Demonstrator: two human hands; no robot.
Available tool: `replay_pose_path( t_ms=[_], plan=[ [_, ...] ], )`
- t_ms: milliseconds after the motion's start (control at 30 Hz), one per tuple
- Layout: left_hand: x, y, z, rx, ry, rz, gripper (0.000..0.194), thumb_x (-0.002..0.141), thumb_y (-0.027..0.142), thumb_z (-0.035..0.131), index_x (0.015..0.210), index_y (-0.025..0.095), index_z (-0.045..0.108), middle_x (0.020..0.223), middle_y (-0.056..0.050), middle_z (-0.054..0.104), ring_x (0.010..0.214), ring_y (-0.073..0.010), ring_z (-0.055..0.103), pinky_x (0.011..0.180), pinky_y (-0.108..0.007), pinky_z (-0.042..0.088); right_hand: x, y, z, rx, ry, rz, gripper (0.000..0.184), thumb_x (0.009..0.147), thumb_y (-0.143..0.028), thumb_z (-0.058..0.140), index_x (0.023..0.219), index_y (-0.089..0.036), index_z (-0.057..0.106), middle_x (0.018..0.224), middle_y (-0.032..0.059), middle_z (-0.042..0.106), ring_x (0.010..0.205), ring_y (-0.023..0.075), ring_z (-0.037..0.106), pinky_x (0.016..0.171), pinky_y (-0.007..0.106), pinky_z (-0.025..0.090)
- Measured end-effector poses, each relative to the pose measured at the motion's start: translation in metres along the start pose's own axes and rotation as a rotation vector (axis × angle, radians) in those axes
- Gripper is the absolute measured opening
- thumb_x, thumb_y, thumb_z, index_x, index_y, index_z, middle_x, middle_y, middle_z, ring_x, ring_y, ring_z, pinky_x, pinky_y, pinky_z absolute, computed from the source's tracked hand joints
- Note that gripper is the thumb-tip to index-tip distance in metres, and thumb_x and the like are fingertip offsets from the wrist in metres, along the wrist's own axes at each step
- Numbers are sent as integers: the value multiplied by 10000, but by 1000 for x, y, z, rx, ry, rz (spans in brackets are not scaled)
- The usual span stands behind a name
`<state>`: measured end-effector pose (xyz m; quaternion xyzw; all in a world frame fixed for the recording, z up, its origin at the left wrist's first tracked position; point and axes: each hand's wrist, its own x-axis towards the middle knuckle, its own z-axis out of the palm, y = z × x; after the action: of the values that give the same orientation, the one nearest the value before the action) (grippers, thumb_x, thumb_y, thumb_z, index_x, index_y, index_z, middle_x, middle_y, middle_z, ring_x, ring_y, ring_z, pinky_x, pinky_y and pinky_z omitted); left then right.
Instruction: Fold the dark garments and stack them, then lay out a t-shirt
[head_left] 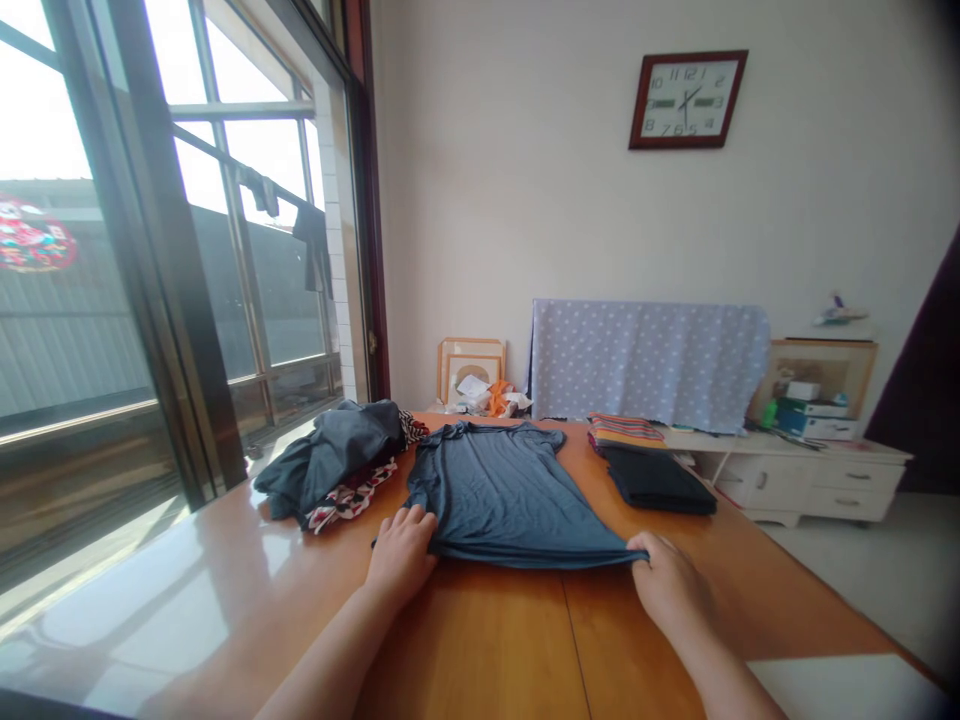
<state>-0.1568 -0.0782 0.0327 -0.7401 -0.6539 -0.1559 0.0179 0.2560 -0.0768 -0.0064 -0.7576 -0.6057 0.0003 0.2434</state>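
Observation:
A blue-grey T-shirt (504,485) lies spread flat on the orange wooden table (487,640), neck end away from me. My left hand (402,556) pinches the hem's left corner, fingers closed on the cloth. My right hand (666,582) grips the hem's right corner the same way. Both forearms reach in from the near edge.
A heap of unfolded clothes (337,462) lies left of the shirt. A folded dark garment (658,480) and a striped folded one (625,429) sit at the right. A dotted cloth (649,362) covers something behind the table. A white cabinet (810,475) stands right; a window (150,250) runs along the left.

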Motion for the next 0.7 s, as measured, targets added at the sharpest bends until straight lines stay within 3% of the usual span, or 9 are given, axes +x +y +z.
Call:
replay_pose_path(
  t_ms=[133, 233, 300, 367, 533, 700],
  plan=[
    [3, -29, 5, -308, 66, -65, 378, 783, 418, 652, 1135, 281, 626, 1232, -43, 620, 1148, -254, 563, 953, -350, 420, -3, 5, 9, 25, 14, 14, 326, 754, -172, 483, 987, -303, 670, 1137, 53, 694, 1016, 264, 628, 725, 330, 435],
    [6, -53, 8, -510, 191, -189, 367, 882, 450, 507, 1149, 228, 626, 1180, -45, 669, 1080, -219, 620, 902, -301, 467, -1, 13, 15, 63, 21, 21, 289, 764, -202, 490, 976, -298, 661, 1119, 61, 699, 1009, 260, 637, 756, 334, 453],
    [6, -67, 9, -491, 238, -299, 314, 884, 346, 475, 1122, 209, 628, 1171, -50, 684, 1074, -212, 630, 897, -295, 469, 0, 18, 20, 91, 15, 25, 273, 762, -222, 502, 976, -290, 656, 1103, 69, 703, 1007, 258, 643, 769, 333, 465],
    [4, -76, 10, -392, 210, -339, 330, 834, 275, 516, 1142, 221, 622, 1217, -52, 673, 1112, -222, 614, 920, -311, 454, 1, 20, 25, 121, 12, 15, 295, 753, -225, 513, 1006, -288, 651, 1110, 72, 703, 1021, 259, 646, 784, 332, 473],
    [0, -79, 17, -151, 123, -271, 285, 783, 241, 550, 1043, 264, 664, 1170, -52, 666, 1121, -266, 585, 924, -369, 435, -1, 18, 30, 174, -19, -73, 369, 733, -176, 490, 1044, -286, 656, 1134, 51, 702, 1057, 247, 635, 844, 324, 470],
    [0, -83, 18, -255, 310, -373, 205, 800, 201, 471, 909, 221, 643, 1029, -63, 660, 1002, -222, 614, 886, -304, 458, -3, 16, 19, 195, 34, -64, 410, 718, -149, 459, 1056, -267, 660, 1034, 45, 711, 997, 228, 647, 824, 296, 472]
  ],
)
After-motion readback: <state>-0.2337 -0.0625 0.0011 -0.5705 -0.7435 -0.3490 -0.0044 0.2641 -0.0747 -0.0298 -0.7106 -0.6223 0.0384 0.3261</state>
